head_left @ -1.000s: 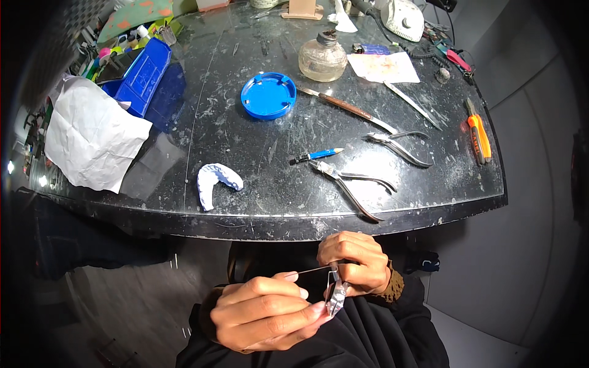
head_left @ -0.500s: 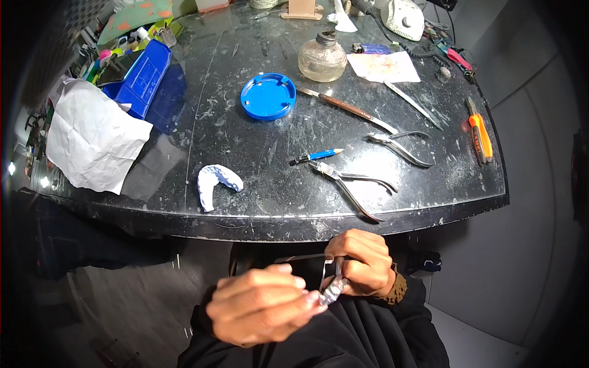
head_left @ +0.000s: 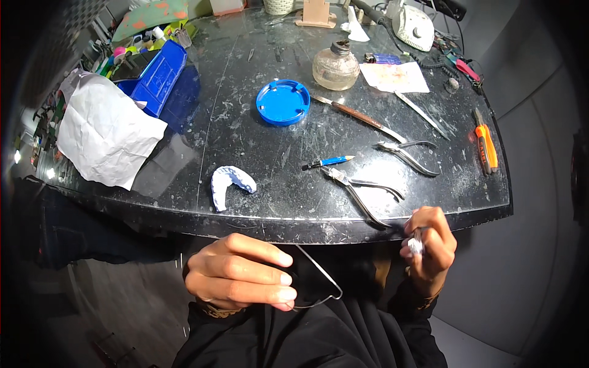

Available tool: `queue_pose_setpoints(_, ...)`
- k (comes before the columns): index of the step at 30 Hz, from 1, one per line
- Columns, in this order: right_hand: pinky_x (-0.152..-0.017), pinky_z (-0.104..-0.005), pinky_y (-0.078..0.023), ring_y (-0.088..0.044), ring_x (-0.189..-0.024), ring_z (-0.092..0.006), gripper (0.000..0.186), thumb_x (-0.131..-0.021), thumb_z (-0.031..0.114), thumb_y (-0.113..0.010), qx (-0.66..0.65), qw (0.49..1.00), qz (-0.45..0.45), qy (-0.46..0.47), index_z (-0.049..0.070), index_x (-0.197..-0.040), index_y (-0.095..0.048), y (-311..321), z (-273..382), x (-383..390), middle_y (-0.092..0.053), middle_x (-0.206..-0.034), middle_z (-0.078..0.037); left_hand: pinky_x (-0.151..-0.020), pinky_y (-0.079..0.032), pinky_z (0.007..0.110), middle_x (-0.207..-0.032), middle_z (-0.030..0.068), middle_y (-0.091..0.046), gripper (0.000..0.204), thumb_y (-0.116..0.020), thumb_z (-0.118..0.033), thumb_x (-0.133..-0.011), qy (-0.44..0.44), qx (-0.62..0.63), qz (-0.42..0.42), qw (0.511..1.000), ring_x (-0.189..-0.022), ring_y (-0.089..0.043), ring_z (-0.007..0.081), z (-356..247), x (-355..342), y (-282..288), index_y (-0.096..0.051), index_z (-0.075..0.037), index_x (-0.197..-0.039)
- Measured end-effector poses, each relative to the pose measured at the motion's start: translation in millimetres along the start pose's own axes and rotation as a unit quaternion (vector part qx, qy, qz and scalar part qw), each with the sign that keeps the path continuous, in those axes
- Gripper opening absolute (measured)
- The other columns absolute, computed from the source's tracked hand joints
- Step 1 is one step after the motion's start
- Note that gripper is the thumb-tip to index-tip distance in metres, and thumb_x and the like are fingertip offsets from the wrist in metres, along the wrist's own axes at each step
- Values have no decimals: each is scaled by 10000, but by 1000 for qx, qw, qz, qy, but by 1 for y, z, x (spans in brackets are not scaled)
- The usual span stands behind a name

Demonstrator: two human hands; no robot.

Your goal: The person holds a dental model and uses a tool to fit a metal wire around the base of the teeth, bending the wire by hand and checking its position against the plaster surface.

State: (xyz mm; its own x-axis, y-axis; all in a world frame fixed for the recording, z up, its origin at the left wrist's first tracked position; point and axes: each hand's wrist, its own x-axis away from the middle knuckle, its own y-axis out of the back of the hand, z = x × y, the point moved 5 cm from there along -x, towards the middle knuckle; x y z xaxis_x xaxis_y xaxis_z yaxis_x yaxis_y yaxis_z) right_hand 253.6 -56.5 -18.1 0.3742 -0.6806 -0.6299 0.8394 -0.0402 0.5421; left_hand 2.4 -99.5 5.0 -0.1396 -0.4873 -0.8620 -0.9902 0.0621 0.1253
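Observation:
My left hand (head_left: pixel 239 273) pinches one end of a thin bent metal wire (head_left: pixel 319 268) between thumb and fingertips, below the table's front edge. A sharp kink marks the wire's right side. Over to the right, my right hand (head_left: pixel 434 245) is closed around shiny metal pliers (head_left: pixel 415 245), seen head-on with most of the tool hidden in the fist. The pliers and wire are apart. Nearest on the table lie another pair of pliers (head_left: pixel 337 176) and a horseshoe-shaped pale lilac dental cast (head_left: pixel 219 185). A short blue pencil (head_left: pixel 335 161) sits just behind those pliers.
Further back are a third pair of pliers (head_left: pixel 394 148), a wood-handled knife (head_left: pixel 357 115), a blue round lid (head_left: pixel 283 105) and a glass spirit lamp (head_left: pixel 335 70). Crumpled white paper (head_left: pixel 104 135) and a blue bin (head_left: pixel 156 86) stand left. An orange-handled cutter (head_left: pixel 486 147) lies right.
My hands were together, with the pliers' jaws by my left fingertips. Now they are apart: the right has moved right and up with the pliers, the left slightly left with the wire.

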Motion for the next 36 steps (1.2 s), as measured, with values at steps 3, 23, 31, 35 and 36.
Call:
queue_pose_setpoints(3,-593,-353,-394,-481,-656,-274,301,-649,145,-720,95,992,29,-84,-19,-656,-468,5,-6,-4,-504,-748,-123,-604,-533,233,-778,61,-645,207,-777,-76,-630,29,-26,68,997,-750,-625,205,-2,-5,-6,-688,-11,-806)
queue_pose_setpoints(23,-916,-429,-363,-494,-1092,-301,301,-664,221,-757,171,979,88,-66,49,-834,-577,-36,-4,-28,-554,-1120,-115,-592,-526,224,-775,14,-627,216,-766,-47,-634,118,-170,203,957,-749,-608,174,2,-20,-16,-680,-60,-832)
queue_pose_setpoints(31,-807,-390,-427,-523,-973,-293,207,-716,48,-656,196,971,124,-63,2,-851,-506,-51,-16,-32,-544,-1039,-119,-552,-504,221,-753,-5,-635,246,-801,-125,-613,82,-204,157,963,-714,-615,178,3,-19,-11,-682,-89,-826)
queue_pose_setpoints(35,-736,-375,-422,-517,-870,-295,222,-716,-14,-616,210,966,145,-32,-1,-869,-456,-46,-21,-36,-529,-962,-132,-547,-507,217,-758,-2,-638,237,-790,-92,-620,62,-201,147,966,-699,-618,176,3,-17,-8,-683,-84,-831)
queue_pose_setpoints(36,-735,-373,-432,-527,-853,-304,171,-758,-13,-582,181,974,127,-44,-7,-864,-447,-41,-21,-37,-529,-955,-152,-541,-511,214,-761,0,-640,236,-786,-77,-620,49,-203,146,967,-695,-621,176,2,-17,-7,-683,-81,-833)
